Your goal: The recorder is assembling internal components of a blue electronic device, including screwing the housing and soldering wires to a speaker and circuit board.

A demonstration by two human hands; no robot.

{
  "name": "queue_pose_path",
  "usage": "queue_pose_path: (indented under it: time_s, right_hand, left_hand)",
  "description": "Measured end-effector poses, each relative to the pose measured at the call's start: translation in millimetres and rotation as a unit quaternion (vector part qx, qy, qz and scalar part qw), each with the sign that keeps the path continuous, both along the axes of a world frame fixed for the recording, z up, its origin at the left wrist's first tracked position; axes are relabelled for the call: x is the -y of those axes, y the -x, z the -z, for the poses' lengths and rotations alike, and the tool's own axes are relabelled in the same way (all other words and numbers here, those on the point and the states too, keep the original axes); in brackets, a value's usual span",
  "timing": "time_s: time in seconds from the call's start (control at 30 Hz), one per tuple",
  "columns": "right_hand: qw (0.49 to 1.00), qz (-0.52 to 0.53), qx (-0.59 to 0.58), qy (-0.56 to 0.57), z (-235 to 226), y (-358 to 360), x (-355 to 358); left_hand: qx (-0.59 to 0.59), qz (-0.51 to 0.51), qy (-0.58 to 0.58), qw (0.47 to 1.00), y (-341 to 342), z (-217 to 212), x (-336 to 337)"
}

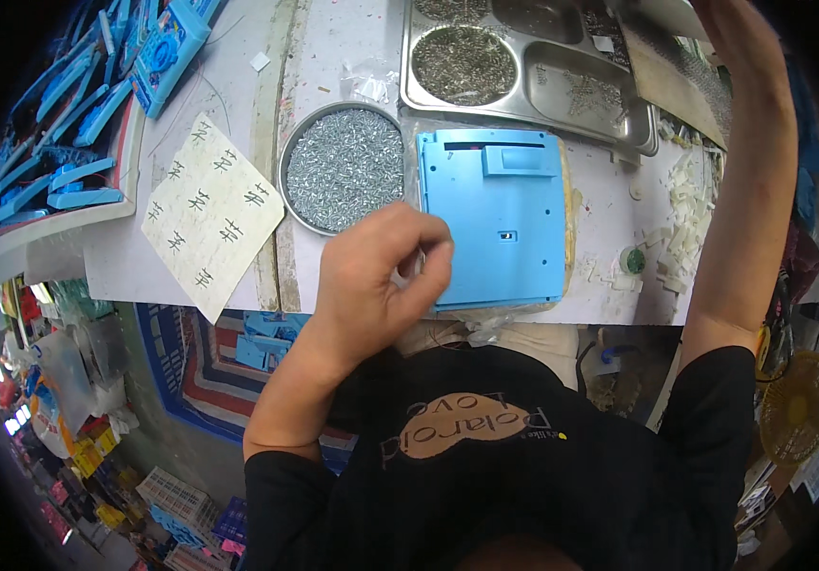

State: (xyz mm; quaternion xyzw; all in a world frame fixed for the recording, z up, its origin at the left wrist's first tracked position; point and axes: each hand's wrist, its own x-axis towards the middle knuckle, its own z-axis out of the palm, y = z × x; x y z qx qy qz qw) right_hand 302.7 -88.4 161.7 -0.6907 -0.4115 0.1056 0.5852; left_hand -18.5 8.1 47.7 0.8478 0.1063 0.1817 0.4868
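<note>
My left hand is closed, fingers curled and thumb pressed in, over the left edge of a blue plastic casing. What it holds, if anything, I cannot make out. The casing lies flat, with a raised rectangular part near its top, a slot and several small holes. Beside it and just beyond my hand sits a round metal dish full of small silvery screws. My right hand reaches to the top right, partly cut off by the picture's edge, its fingers out of sight.
Behind the casing stands a steel tray with small metal parts in its compartments. A paper sheet with handwriting lies left. A bin of blue plastic parts is far left. White plastic bits lie right. A blue basket stands below.
</note>
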Motion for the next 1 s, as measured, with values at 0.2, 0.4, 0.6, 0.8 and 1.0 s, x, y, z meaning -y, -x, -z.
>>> queue_pose_path:
  time_s: [0.2,0.4,0.6,0.8,1.0]
  right_hand:
    - [0.967,-0.157,-0.164,-0.119,41.7,50.9,38.8]
    - [0.966,-0.155,-0.148,-0.148,82.0,119.5,64.5]
    - [0.981,-0.139,-0.084,-0.110,94.0,120.2,68.5]
    - [0.938,-0.237,-0.127,-0.218,78.4,100.6,83.2]
    - [0.960,-0.198,-0.126,-0.155,59.5,101.3,99.4]
  left_hand:
    - [0.022,-0.076,-0.055,0.995,-14.3,7.1,-25.8]
    - [0.047,-0.021,-0.098,0.994,-20.0,19.9,-8.0]
    - [0.094,0.045,-0.182,0.978,-48.6,15.7,15.6]
    - [0.088,0.094,-0.286,0.950,-74.0,22.5,27.6]
    - [0.083,0.131,-0.368,0.917,-78.6,24.5,33.0]
